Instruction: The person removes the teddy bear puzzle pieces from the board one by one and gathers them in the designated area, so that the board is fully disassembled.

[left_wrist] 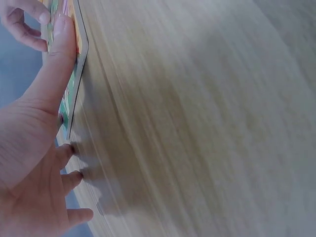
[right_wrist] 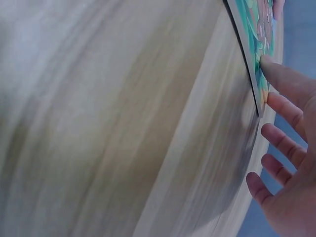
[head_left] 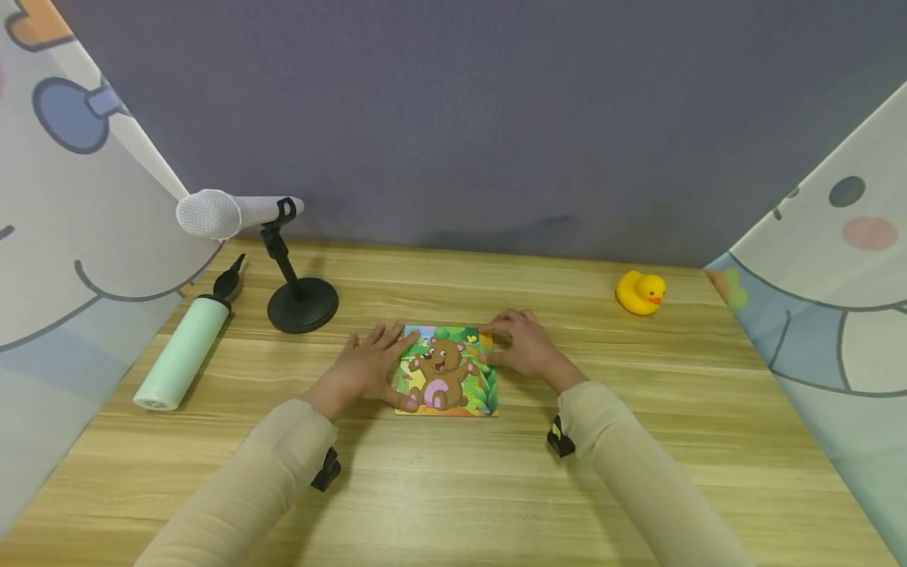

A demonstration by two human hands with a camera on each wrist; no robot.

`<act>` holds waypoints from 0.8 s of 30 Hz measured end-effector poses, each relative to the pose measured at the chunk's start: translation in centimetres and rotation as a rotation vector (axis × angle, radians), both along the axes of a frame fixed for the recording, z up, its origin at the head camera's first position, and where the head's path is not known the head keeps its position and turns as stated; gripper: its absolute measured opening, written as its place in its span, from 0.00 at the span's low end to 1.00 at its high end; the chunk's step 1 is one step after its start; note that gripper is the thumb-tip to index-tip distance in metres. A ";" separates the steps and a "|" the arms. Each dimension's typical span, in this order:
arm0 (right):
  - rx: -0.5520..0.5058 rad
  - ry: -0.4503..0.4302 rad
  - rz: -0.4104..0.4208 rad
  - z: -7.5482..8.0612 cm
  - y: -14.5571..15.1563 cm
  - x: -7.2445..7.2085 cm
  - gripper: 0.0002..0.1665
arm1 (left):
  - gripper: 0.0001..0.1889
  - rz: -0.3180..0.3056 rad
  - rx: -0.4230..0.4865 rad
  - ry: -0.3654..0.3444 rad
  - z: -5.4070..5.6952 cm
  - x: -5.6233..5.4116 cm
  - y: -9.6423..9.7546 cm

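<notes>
A thin square board (head_left: 441, 382) printed with a brown cartoon bear lies flat on the wooden table. At its left side is my left hand (head_left: 367, 368), fingers spread, the thumb resting on the board's lower left corner and the index finger at the upper left one. In the left wrist view that thumb (left_wrist: 55, 64) lies along the printed face, while the other fingertips reach toward the tabletop. My right hand (head_left: 523, 342) touches the right part of the board. Its thumb (right_wrist: 286, 79) and index finger press on the print near the edge in the right wrist view; the remaining fingers are extended.
Back left stands a white microphone (head_left: 241, 213) on a black stand (head_left: 303, 305). A mint-green hand pump (head_left: 186, 350) with a black nozzle lies at the left. A yellow rubber duck (head_left: 641, 292) sits at the back right. A grey partition (head_left: 453, 126) rises behind the table.
</notes>
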State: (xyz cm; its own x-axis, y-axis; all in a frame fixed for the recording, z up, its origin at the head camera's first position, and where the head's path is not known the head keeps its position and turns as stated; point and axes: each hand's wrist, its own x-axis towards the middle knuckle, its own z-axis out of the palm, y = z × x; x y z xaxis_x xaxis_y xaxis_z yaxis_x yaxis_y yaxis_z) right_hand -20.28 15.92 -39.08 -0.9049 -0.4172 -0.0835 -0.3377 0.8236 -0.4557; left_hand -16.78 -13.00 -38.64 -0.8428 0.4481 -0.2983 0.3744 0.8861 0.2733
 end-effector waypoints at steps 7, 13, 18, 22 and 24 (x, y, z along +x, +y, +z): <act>-0.004 -0.014 -0.002 0.0 -0.2 -0.1 0.31 | 0.65 0.008 -0.004 -0.002 0.3 0.1 0.1; 0.003 0.003 -0.011 0.0 -0.2 -0.1 0.30 | 0.66 0.011 -0.002 0.002 0.3 0.2 0.1; -0.034 -0.008 -0.020 0.1 -0.4 -0.1 0.29 | 0.67 0.016 -0.005 -0.005 0.3 0.2 0.1; -0.053 -0.021 -0.025 0.0 -0.4 -0.1 0.30 | 0.67 0.025 0.001 -0.018 0.5 0.2 0.2; -0.053 -0.019 -0.022 0.0 -0.4 -0.1 0.30 | 0.67 0.030 0.003 -0.026 0.6 0.2 0.3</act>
